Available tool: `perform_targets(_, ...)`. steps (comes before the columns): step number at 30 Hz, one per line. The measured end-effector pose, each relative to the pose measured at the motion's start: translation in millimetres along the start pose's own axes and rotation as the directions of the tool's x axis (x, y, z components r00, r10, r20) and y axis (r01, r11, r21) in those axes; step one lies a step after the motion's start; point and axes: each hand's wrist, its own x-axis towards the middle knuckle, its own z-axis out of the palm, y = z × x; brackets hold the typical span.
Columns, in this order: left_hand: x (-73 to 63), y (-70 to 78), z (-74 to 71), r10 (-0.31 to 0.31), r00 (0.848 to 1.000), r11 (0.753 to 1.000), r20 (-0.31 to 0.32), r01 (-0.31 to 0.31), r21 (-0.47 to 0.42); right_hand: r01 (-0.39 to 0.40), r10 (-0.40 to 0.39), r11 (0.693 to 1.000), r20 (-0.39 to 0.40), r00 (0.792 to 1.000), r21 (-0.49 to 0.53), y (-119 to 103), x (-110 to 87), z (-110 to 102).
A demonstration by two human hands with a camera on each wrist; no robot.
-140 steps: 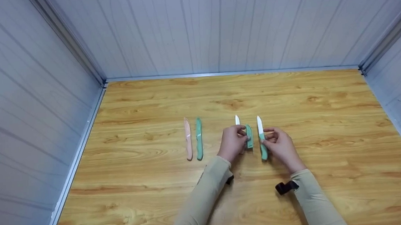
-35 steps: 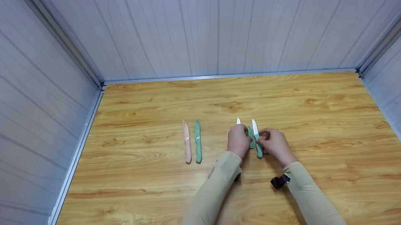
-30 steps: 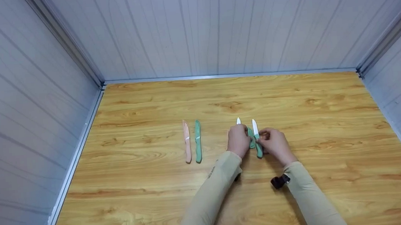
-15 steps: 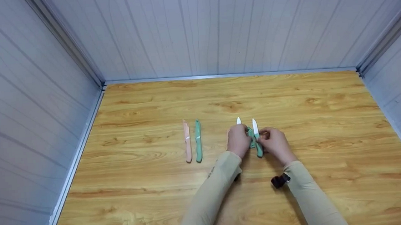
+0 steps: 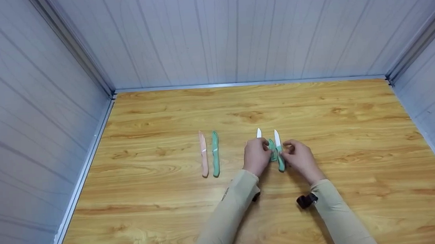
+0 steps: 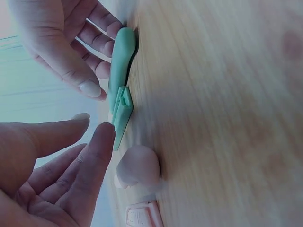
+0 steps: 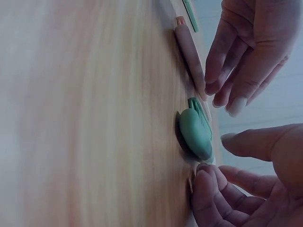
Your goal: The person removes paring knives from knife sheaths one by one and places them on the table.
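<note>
My left hand [image 5: 257,155], thumb and fingers loosely parted, is at the green sheath [image 5: 272,150], and my right hand [image 5: 301,159], parted likewise, is beside the green knife [image 5: 281,161]; sheath and knife lie side by side on the bench [image 5: 162,215]. I seem to be lining these up, so the next move probably calls for withdrawing without nudging either. My left hand hides most of the pink knife [image 6: 139,165] from above, the left wrist view crops the pink sheath [image 6: 143,215], and fingertip contact is unclear.
</note>
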Motion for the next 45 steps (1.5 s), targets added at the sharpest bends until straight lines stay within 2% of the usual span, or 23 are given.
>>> perform_targets(7, -11.4, -2.2, -2.5, 0.007, 1.0, 0.998, 0.027, -0.005, -0.065, 0.047, -0.049, 0.997, -0.022, 0.999, -0.068, -1.3, -9.5, -1.2)
perform_targets(13, -22.2, -4.0, -9.1, 0.064, 0.996, 0.991, 0.059, -0.056, -0.12, 0.079, -0.083, 0.99, -0.032, 0.996, -0.114, -6.9, -20.2, -3.7)
perform_targets(19, -33.1, -6.0, -15.5, 0.139, 0.989, 0.981, 0.048, -0.131, -0.142, 0.123, -0.132, 0.981, -0.05, 0.99, -0.152, -12.4, -30.3, -5.1)
perform_targets(24, -38.9, -2.5, -20.1, 0.167, 0.985, 0.976, 0.046, -0.159, -0.151, 0.155, -0.166, 0.972, -0.052, 0.985, -0.175, -16.1, -37.2, -4.9)
perform_targets(27, -42.0, -0.9, -22.1, 0.184, 0.982, 0.975, 0.047, -0.176, -0.135, 0.169, -0.181, 0.965, -0.047, 0.982, -0.2, -18.7, -42.2, -4.1)
perform_targets(33, -50.8, -3.1, -25.2, 0.22, 0.974, 0.975, 0.049, -0.218, -0.03, 0.195, -0.21, 0.951, -0.039, 0.977, -0.239, -24.5, -51.0, -3.9)
perform_targets(39, -57.2, -5.7, -28.1, 0.206, 0.975, 0.977, 0.082, -0.209, 0.037, 0.22, -0.236, 0.942, -0.037, 0.971, -0.252, -29.1, -54.1, -4.2)
perform_targets(45, -59.5, -6.5, -33.0, 0.187, 0.98, 0.98, 0.073, -0.191, 0.063, 0.239, -0.255, 0.941, -0.035, 0.966, -0.24, -34.1, -55.3, -3.4)
